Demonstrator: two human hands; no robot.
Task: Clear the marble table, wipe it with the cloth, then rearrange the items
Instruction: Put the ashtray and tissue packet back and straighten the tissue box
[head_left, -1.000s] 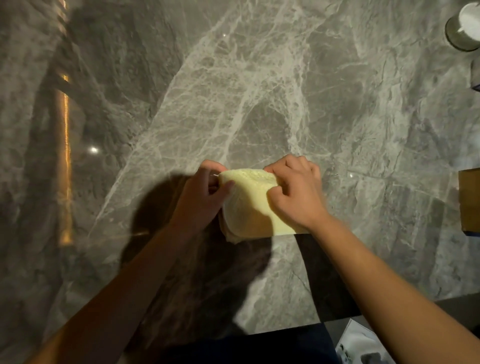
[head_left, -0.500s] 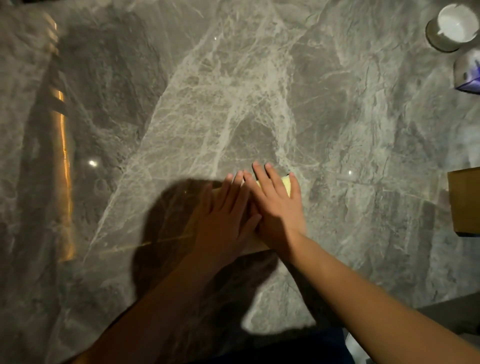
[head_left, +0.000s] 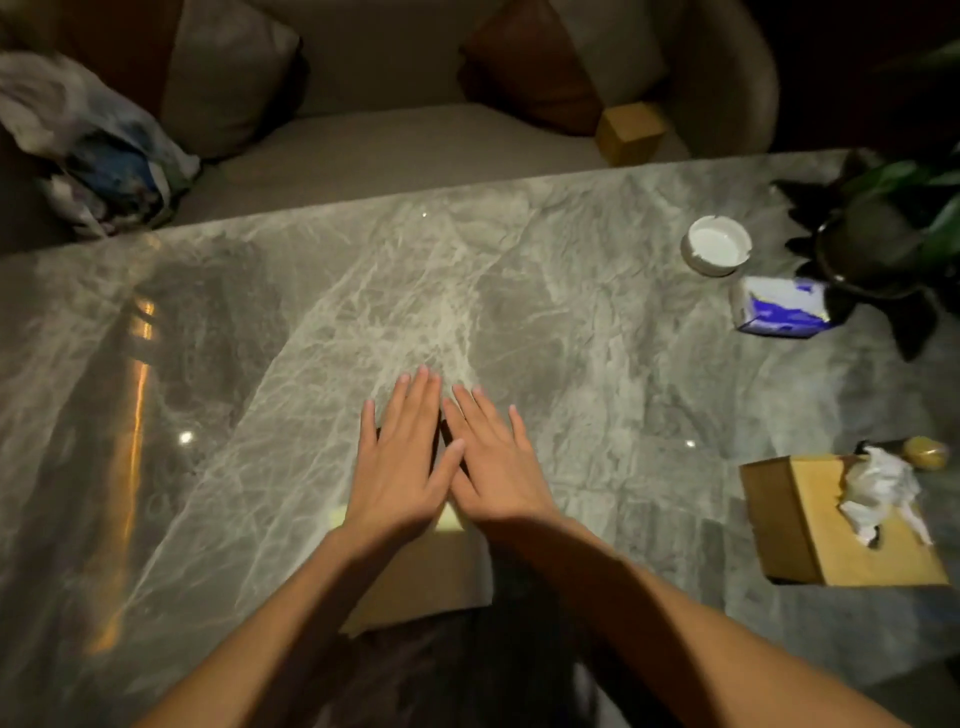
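The yellow cloth (head_left: 448, 519) looks soft, thin & light, prob. limp w/ no stiffness, so best worked by flat palm pressure or pinched at a free edge near the wrists. It lies flat on the marble table (head_left: 571, 322) at mid-front, almost wholly under the 2 hands, only pale slivers showing by the heels of the palms. Left hand (head_left: 397, 467) & right hand (head_left: 496, 465) are spread flat, fingers (head_left: 415, 400) straight & nearly together, gripping nothing, just pressing down; thumbs touch.

A beige sofa (head_left: 395, 150) is standing beyond the tabletop's far edge, holding brown cushions (head_left: 524, 62); warm light is glinting in dimness.
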